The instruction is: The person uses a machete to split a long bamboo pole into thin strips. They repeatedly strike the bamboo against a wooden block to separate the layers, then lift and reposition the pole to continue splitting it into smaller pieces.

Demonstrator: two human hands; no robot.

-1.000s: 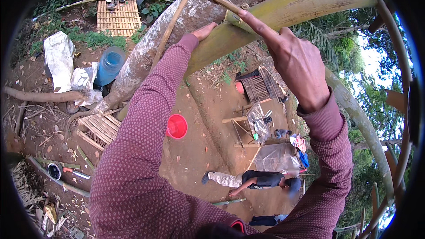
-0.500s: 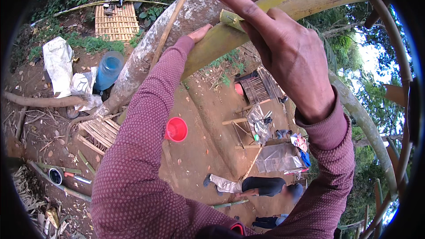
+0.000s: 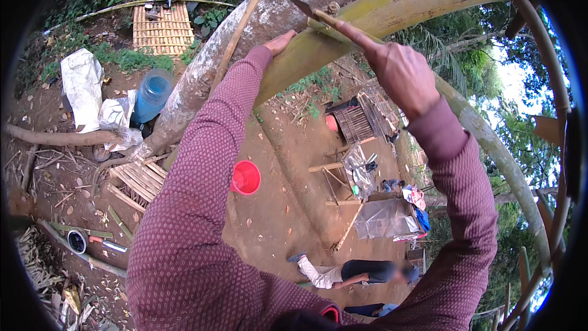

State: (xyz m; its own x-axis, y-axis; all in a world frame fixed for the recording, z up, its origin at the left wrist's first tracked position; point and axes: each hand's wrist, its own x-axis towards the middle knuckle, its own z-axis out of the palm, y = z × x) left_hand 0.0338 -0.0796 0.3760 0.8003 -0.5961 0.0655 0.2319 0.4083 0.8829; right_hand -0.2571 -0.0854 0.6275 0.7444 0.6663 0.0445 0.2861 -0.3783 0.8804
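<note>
— Where are the hands?
— High on the trunk: left hand lies against the frond stalk; right hand is closed round a blade touching that stalk.
— Risk?
— I'd judge a glancing blade could reach the left fingers. A person and red bucket sit far below the trunk.

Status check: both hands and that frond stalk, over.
Left hand flat on green frond stalk. Right hand gripping a blade at the stalk. Trunk close behind.
</note>
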